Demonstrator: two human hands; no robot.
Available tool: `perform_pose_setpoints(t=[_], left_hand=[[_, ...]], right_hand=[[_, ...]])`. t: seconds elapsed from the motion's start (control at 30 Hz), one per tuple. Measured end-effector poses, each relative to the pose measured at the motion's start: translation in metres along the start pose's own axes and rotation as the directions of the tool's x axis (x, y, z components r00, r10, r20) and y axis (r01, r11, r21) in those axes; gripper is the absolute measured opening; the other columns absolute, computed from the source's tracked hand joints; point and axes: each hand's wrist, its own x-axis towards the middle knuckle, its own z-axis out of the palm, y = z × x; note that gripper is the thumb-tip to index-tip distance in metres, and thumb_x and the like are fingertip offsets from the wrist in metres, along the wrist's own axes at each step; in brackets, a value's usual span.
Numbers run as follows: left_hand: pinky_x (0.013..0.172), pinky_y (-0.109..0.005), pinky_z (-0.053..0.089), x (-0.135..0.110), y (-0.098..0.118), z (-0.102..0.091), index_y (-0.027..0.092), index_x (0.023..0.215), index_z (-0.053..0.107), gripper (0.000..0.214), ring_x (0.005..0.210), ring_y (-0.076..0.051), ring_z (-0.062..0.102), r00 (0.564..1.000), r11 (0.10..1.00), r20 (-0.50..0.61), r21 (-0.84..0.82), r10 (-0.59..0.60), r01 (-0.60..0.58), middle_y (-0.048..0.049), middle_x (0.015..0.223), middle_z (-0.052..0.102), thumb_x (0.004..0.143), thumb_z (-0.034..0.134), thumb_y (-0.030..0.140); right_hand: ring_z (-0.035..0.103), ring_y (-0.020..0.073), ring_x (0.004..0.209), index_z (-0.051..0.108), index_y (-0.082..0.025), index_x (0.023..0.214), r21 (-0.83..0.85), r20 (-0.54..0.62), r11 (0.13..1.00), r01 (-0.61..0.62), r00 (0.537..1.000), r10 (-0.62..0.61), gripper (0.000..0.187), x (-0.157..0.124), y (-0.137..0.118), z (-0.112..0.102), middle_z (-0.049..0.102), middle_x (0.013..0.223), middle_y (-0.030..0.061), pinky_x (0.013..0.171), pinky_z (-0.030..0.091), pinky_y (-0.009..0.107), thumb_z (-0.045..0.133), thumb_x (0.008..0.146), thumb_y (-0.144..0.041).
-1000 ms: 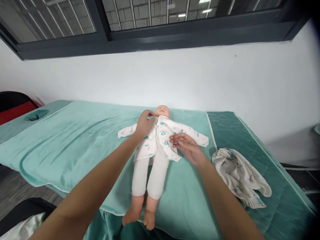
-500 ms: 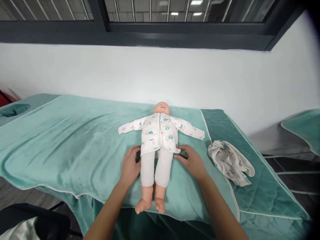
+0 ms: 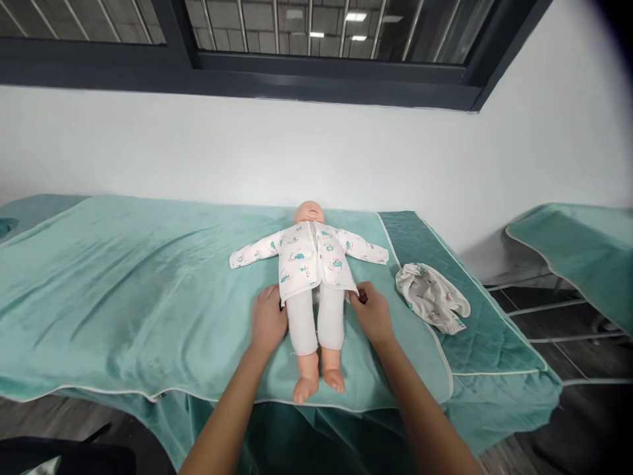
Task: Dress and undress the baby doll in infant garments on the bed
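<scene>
A baby doll (image 3: 311, 218) lies on its back on a teal towel (image 3: 148, 277), arms spread, feet toward me. It wears a white printed shirt (image 3: 309, 260) and white leggings (image 3: 316, 316). My left hand (image 3: 268, 321) rests against the doll's hip on the left side, with its fingers curled at the shirt's lower corner. On the other side, my right hand (image 3: 372, 313) pinches the shirt's other lower corner between thumb and fingers. The fingertips of both hands are partly hidden by the cloth.
A crumpled white printed garment (image 3: 431, 297) lies to the right on the darker teal bed cover (image 3: 475, 330). A white wall and a dark-framed window (image 3: 316, 72) are behind. Another teal-covered bed (image 3: 578, 251) stands at far right, and the towel's front edge hangs over the bed.
Both hands came down from the doll's chest and collar to the shirt's lower corners beside the hips. The view shifted slightly, so the doll appears farther left.
</scene>
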Motion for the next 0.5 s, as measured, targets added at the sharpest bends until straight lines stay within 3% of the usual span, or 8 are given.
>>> perform_pose_setpoints(t=[0.17, 0.33, 0.43, 0.5], left_hand=[[0.092, -0.043, 0.043, -0.023, -0.008, -0.005, 0.020, 0.087, 0.060, 0.013, 0.107, -0.028, 0.058, 0.994, 0.998, -0.098, 0.017, -0.053, 0.055, -0.0083, 0.111, 0.068, 0.088, 0.048, 0.019], [0.092, -0.043, 0.045, -0.026, -0.010, -0.004, 0.021, 0.079, 0.058, 0.016, 0.105, -0.026, 0.060, 0.979, 0.993, -0.169, -0.053, -0.116, 0.109, -0.0080, 0.110, 0.068, 0.091, 0.047, 0.023], [0.095, -0.044, 0.046, -0.026, -0.010, -0.003, 0.021, 0.089, 0.061, 0.015, 0.108, -0.026, 0.060, 0.952, 0.975, -0.238, -0.152, -0.194, 0.161, -0.0090, 0.112, 0.067, 0.091, 0.048, 0.025], [0.101, -0.045, 0.045, -0.028, -0.012, -0.003, 0.021, 0.103, 0.062, 0.021, 0.113, -0.026, 0.059, 0.937, 0.953, -0.257, -0.248, -0.235, 0.171, -0.0085, 0.118, 0.066, 0.086, 0.049, 0.020]], right_hand=[[0.052, 0.0151, 0.062, 0.056, -0.022, 0.097, -0.044, -0.029, 0.998, -0.049, 0.998, 0.048, 0.017, -0.010, 0.005, -0.001, 0.054, 0.068, -0.0045, 0.061, 0.034, 0.026, 0.053, 0.084, -0.033], [0.057, 0.0184, 0.073, 0.060, -0.021, 0.103, -0.126, 0.004, 0.990, 0.054, 0.999, -0.054, 0.022, -0.016, 0.007, 0.000, 0.062, 0.079, 0.0006, 0.067, 0.039, 0.030, 0.051, 0.087, -0.033], [0.058, 0.0190, 0.081, 0.061, -0.020, 0.109, -0.047, -0.046, 0.992, 0.115, 0.992, -0.117, 0.025, -0.017, 0.006, -0.003, 0.062, 0.092, 0.0042, 0.073, 0.045, 0.033, 0.051, 0.089, -0.031], [0.059, 0.0202, 0.098, 0.060, -0.021, 0.117, 0.054, -0.048, 0.980, 0.192, 0.981, -0.189, 0.031, -0.017, 0.006, -0.005, 0.061, 0.110, 0.0075, 0.082, 0.049, 0.034, 0.049, 0.088, -0.024]])
